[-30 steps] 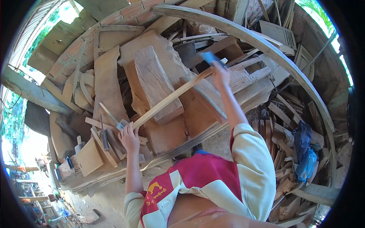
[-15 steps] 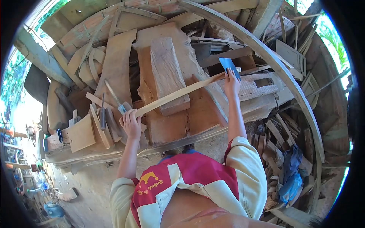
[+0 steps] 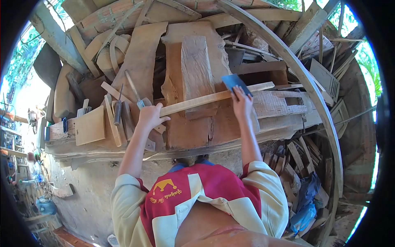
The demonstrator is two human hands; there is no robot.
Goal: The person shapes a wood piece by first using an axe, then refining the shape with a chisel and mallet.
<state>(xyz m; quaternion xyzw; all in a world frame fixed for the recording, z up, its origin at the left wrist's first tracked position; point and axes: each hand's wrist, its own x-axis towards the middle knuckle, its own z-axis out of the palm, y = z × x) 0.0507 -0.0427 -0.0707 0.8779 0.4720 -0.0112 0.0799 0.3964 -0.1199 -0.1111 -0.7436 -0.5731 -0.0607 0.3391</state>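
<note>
A long, narrow wooden strip [image 3: 196, 102] slants across the bench, its near end in my left hand [image 3: 150, 116], whose fingers are wrapped round it. My right hand [image 3: 242, 103] is closed on a dark blue sheet of sandpaper [image 3: 236, 82], pressed against the strip short of its far end. Beneath the strip lies a thick, rough-hewn wood block [image 3: 196, 68]. Close to my left hand rest a chisel-like tool with a pale handle [image 3: 132, 84] and a dark-handled pointed tool [image 3: 118, 113].
The heavy slab bench [image 3: 189, 138] carries wide boards and a square wood panel [image 3: 90, 126] at its left. A long curved timber [image 3: 306, 78] arcs over the right side. Offcuts and a blue plastic bag [image 3: 303, 218] lie on the floor at right.
My right hand has slid the sandpaper back along the strip towards my left hand, baring the strip's far end. The whole view has shifted slightly.
</note>
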